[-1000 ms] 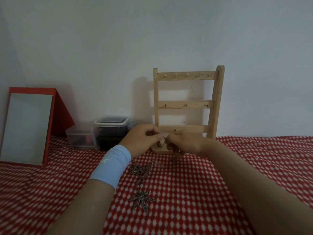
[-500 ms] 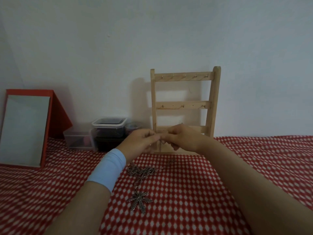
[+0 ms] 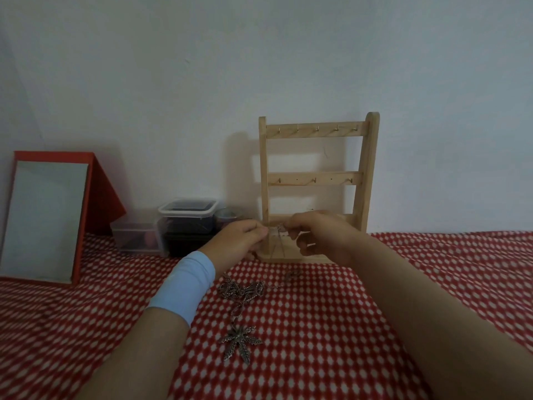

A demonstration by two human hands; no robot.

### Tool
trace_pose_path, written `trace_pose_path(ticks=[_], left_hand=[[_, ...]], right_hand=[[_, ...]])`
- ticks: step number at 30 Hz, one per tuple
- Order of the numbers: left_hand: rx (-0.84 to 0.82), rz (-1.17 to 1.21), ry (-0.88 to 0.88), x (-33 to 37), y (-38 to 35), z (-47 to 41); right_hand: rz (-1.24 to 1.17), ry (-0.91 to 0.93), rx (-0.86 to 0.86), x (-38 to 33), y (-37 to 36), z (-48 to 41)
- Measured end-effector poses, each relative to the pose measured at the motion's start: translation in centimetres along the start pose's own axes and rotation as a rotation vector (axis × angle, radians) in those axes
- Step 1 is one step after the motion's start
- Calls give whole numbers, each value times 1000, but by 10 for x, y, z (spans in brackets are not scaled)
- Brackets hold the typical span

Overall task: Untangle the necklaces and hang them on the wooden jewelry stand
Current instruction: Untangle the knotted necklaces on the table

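Note:
The wooden jewelry stand (image 3: 317, 180) stands upright against the wall, with small hooks on its rails and nothing hanging on the upper two. In front of its lowest rail, my left hand (image 3: 239, 241) and my right hand (image 3: 320, 235) each pinch an end of a thin chain necklace (image 3: 277, 229), whose loop hangs down between them. A heavier silver chain (image 3: 242, 290) lies bunched on the red checked cloth below my hands, with its leaf pendant (image 3: 240, 340) nearer to me.
A red-framed mirror (image 3: 46, 220) leans at the left. Clear plastic boxes (image 3: 184, 223) sit against the wall left of the stand. The red and white checked cloth (image 3: 331, 327) covers the whole surface.
Both hands have risen from the cloth to the stand's lowest rail and moved slightly apart, lifting the thin chain. The heavier chain and leaf pendant stayed put.

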State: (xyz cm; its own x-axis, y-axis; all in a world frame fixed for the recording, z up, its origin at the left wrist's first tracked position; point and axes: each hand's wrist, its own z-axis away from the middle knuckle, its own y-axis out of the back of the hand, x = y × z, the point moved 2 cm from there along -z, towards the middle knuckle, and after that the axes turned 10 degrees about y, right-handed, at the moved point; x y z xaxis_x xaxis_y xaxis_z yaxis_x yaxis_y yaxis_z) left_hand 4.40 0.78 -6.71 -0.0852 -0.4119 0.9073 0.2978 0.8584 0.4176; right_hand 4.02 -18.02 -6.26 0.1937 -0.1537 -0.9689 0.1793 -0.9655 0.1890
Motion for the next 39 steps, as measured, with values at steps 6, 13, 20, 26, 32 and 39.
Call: trace_pose_path(ticks=[6, 13, 20, 26, 32, 39], left_hand=[[19, -146, -103, 12, -1, 8], [58, -47, -87, 12, 2, 6], [73, -208, -88, 14, 15, 9], [175, -193, -84, 11, 16, 6], [65, -2, 49, 8, 12, 2], [126, -43, -49, 5, 14, 1]], right_hand=[[-349, -61, -110, -3, -19, -3], [-249, -24, -167, -6, -18, 1], [-221, -101, -170, 2, -13, -1], [-184, -148, -206, 2, -18, 0], [-209, -66, -91, 2, -14, -2], [-344, -23, -72, -1, -13, -1]])
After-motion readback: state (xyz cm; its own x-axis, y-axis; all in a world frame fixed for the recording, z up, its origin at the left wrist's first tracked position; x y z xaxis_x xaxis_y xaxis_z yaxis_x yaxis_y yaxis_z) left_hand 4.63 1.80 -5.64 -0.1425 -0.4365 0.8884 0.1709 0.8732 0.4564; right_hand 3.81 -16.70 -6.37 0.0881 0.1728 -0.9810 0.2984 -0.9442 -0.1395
